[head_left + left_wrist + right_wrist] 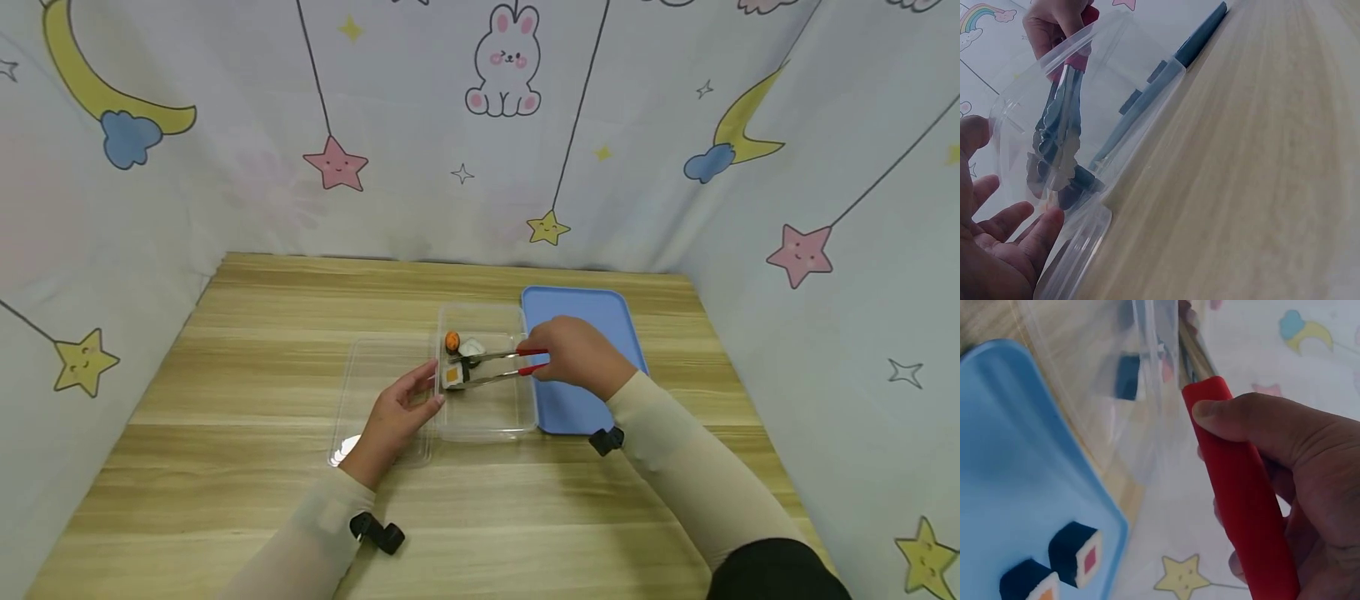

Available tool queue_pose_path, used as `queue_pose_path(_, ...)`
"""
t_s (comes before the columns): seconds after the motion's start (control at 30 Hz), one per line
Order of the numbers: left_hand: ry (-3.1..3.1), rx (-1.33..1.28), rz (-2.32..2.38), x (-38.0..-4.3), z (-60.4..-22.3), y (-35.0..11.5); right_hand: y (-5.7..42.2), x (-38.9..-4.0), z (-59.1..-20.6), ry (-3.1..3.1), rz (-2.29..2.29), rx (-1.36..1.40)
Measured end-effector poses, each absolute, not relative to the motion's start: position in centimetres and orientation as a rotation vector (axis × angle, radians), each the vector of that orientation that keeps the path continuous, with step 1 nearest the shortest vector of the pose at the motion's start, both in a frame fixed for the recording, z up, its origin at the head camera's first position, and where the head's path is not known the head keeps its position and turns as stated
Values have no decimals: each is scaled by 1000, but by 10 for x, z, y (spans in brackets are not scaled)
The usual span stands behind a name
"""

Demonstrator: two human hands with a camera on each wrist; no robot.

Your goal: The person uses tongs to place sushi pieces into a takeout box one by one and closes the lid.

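Note:
My right hand [576,354] grips red-handled metal tongs [491,381], reaching in from the container's right side. The tongs' tips lie on either side of a sushi roll [453,375] with an orange centre, inside a clear plastic container [487,417]. Behind that roll are an orange-topped sushi piece [452,341] and a white piece [472,347], partly covered by the tongs. My left hand [395,421] is at the container's left wall, its fingertips against or very near the rim. In the right wrist view, my thumb presses the red handle [1235,487].
A blue tray [573,408] lies right of the container; two sushi rolls [1075,553] on it show in the right wrist view. Left of the container, partly under my left hand, lies a clear lid [360,375]. A patterned cloth [420,208] stands around the wooden table [262,375].

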State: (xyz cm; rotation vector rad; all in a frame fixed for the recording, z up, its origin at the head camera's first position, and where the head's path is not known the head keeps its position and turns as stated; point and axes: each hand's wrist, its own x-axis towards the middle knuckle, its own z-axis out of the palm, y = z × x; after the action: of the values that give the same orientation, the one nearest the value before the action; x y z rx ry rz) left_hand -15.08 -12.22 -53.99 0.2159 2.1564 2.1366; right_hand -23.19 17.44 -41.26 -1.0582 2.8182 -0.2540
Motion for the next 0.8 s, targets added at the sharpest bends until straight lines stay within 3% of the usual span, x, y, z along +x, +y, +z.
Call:
queue_pose_path(0.53,2145,222,2136,-152,-539,-122,171,-232,-411,2841,-179,-1055)
queue_pose_path(0.8,2154,227,2136,-152,-540,-122,193,-233,-411,2840,-406,-978)
